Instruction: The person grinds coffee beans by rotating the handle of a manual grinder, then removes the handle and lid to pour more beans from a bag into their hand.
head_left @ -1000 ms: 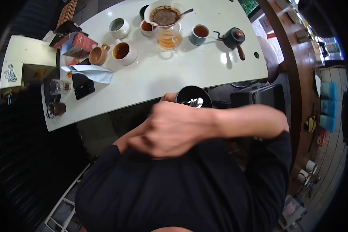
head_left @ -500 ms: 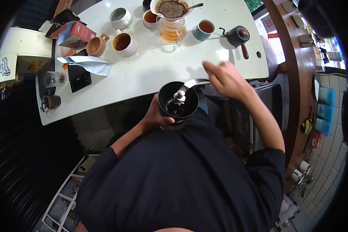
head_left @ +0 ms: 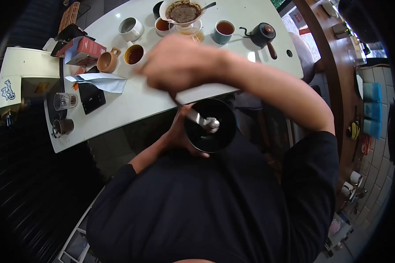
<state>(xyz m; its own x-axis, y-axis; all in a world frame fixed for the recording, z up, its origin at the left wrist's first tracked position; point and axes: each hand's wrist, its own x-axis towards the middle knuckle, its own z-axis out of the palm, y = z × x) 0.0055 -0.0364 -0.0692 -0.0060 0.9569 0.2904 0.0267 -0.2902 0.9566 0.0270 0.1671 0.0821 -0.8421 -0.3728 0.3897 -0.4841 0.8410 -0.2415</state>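
Fingers of the left hand (head_left: 177,131) wrap the black grinder (head_left: 226,136) before the torso (head_left: 202,201), contents too dark to tell; right hand (head_left: 182,63) clenched on its crank (head_left: 193,115), blurred. Table (head_left: 131,105) beyond: teal cup (head_left: 223,39), reddish-brown liquid (head_left: 225,28); dripper (head_left: 163,11), dark grounds (head_left: 183,12).

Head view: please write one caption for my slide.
Left hand holding a grinder, right hand blurred on its crank, beside a white table.

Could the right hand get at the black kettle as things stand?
Likely yes, if the right hand releases the crank: the black kettle stands uncovered on the table, its brown handle toward the near edge.
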